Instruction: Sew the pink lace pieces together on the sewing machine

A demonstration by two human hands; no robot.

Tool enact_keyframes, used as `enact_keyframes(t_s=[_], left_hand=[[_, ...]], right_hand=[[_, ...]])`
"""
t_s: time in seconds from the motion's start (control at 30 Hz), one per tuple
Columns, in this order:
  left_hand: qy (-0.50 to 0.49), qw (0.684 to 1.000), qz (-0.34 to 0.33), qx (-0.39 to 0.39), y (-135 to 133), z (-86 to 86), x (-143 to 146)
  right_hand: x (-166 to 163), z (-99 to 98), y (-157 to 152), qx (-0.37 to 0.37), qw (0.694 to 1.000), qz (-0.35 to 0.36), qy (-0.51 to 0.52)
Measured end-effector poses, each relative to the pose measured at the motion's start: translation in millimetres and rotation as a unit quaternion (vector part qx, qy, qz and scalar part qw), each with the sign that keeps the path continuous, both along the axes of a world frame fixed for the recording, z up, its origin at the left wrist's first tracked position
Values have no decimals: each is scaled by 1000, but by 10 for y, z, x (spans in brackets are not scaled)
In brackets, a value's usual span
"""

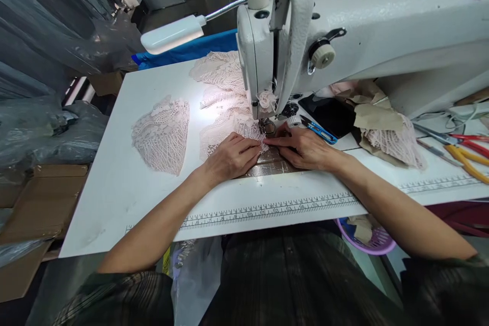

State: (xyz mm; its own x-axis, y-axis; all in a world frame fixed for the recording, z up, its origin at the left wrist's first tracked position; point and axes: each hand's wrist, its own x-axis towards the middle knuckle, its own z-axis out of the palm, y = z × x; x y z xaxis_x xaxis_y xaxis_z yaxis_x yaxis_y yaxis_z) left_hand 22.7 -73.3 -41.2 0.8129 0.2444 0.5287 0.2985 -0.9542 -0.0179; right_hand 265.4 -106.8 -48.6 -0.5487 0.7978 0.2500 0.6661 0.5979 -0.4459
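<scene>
Pale pink lace fabric lies under the needle area of a white sewing machine, beside the metal presser foot. My left hand rests on the near edge of this lace, fingers together and curled down onto it. Just right of the foot, my right hand has its fingers closed at the lace edge, its fingertips close to those of my left hand. The exact pinch is partly hidden by the fingers. Another lace piece lies flat on the table to the left.
Blue thread snips and a dark phone-like slab lie behind my right hand. Scissors with orange handles lie at far right. A ruler strip runs along the table's front edge. A lamp hangs at left above the table.
</scene>
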Motion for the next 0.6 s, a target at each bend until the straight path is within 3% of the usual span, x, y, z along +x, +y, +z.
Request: enact_keyframes(t_s=[0.47,0.6], left_hand=[[14,1000,5,14,-31,20,14],[47,998,36,2,-100,62,26]], right_hand=[[1,11,-18,38,999,20,-32],[-3,9,-21,57,997,22,-55]])
